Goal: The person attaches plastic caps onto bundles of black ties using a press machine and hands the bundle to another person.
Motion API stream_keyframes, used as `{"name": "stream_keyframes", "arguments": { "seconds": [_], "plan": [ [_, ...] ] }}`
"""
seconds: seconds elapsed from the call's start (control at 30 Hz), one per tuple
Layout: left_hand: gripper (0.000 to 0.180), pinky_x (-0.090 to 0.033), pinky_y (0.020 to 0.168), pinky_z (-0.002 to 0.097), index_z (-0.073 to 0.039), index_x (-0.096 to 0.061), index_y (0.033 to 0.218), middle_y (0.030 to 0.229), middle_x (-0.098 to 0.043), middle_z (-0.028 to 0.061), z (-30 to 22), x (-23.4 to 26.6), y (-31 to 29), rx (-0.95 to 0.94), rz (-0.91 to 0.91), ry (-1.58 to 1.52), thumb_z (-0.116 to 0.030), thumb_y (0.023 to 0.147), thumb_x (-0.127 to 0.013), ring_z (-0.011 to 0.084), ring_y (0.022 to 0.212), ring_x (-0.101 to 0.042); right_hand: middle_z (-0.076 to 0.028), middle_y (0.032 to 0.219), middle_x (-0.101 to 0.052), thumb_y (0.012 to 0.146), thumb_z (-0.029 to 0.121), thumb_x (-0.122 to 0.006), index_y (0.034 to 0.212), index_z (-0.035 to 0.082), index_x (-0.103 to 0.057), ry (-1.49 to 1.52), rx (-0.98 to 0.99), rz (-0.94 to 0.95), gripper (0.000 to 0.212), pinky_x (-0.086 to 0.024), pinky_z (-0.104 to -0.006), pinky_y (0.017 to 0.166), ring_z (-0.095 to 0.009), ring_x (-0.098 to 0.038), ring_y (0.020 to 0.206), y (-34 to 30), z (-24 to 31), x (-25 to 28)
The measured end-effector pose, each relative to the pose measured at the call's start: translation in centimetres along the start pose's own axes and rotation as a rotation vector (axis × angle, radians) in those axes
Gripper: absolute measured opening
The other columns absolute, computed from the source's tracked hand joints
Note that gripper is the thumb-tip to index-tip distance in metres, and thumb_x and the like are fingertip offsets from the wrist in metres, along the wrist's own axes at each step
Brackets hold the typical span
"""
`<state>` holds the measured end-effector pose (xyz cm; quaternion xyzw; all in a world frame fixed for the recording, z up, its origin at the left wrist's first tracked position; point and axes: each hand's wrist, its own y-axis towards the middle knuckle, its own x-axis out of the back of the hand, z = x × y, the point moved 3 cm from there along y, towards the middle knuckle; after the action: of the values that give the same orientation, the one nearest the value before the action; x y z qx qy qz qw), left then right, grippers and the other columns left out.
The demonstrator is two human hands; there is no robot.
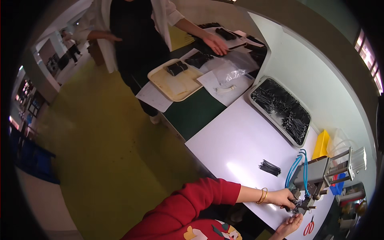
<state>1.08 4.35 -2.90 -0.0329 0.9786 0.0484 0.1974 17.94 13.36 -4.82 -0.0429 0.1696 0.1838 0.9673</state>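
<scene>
At the lower right, both my hands are at a small bench machine with blue air tubes and a metal frame. My left hand, with gold bangles at the wrist and a red sleeve behind, has its fingers curled down over small dark pieces at the machine's front. What it grips there is too small to make out. Just below, my right hand is turned palm up, its fingers stretched toward the same spot, with nothing visible in them. A bundle of short black wires lies on the white tabletop.
Beyond stands a grey tray heaped with black wires. Red-handled scissors lie beside my right hand. A yellow bin is behind the machine. Across the adjoining table, a person stands near a cream tray, papers and plastic bags.
</scene>
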Motion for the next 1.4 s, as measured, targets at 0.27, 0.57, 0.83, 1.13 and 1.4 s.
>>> {"name": "stream_keyframes", "arguments": {
  "seconds": [0.27,0.57,0.83,1.13,1.4],
  "plan": [
    [0.026,-0.039,0.044,0.0220,-0.003,-0.061,0.071,0.058,-0.055,0.0010,-8.8,7.2,-5.5,-0.178,-0.244,0.181,-0.027,0.080,-0.065,0.0046,0.050,-0.049,-0.005,0.066,-0.053,0.088,0.012,-0.049,0.085,0.001,-0.052,-0.517,0.368,-0.235,0.011,-0.033,-0.0183,0.041,-0.007,-0.042,0.048,-7.1,-1.4,1.2],
    [0.034,-0.043,0.056,0.0397,0.001,-0.061,0.073,0.062,-0.057,0.0179,-18.3,42.0,-19.3,-0.141,-1.390,1.279,-0.032,0.079,-0.058,0.0290,0.058,-0.058,-0.004,0.069,-0.052,0.084,0.006,-0.056,0.074,0.001,-0.052,-0.814,0.712,0.255,0.011,-0.037,-0.0232,0.051,-0.014,-0.048,0.059,-13.4,-4.9,-8.9],
    [0.026,-0.024,0.037,0.0241,-0.005,-0.062,0.068,0.048,-0.041,-0.0029,-17.2,43.7,-19.1,-0.128,-1.208,0.563,-0.030,0.076,-0.066,0.0082,0.037,-0.036,-0.007,0.064,-0.055,0.081,0.006,-0.059,0.072,0.003,-0.053,-0.920,0.792,0.255,0.012,-0.037,-0.0260,0.053,-0.018,-0.049,0.058,-12.3,-3.9,-9.8],
    [0.019,-0.016,0.035,0.0216,-0.007,-0.062,0.072,0.047,-0.034,-0.0086,-16.1,43.0,-23.4,-0.122,-1.323,0.386,-0.025,0.078,-0.065,0.0032,0.035,-0.026,-0.006,0.064,-0.056,0.081,0.006,-0.059,0.073,0.004,-0.053,-0.930,0.868,0.333,0.010,-0.038,-0.0270,0.054,-0.019,-0.050,0.057,-11.9,-4.5,-9.0],
    [0.015,-0.014,0.034,0.0212,-0.008,-0.062,0.074,0.047,-0.034,-0.0093,-15.8,41.9,-23.8,-0.103,-1.359,0.424,-0.023,0.080,-0.063,0.0017,0.034,-0.026,-0.006,0.064,-0.056,0.080,0.005,-0.058,0.073,0.004,-0.053,-0.906,0.868,0.324,0.009,-0.038,-0.0265,0.053,-0.019,-0.050,0.056,-12.0,-4.3,-9.4]
  ]
}}
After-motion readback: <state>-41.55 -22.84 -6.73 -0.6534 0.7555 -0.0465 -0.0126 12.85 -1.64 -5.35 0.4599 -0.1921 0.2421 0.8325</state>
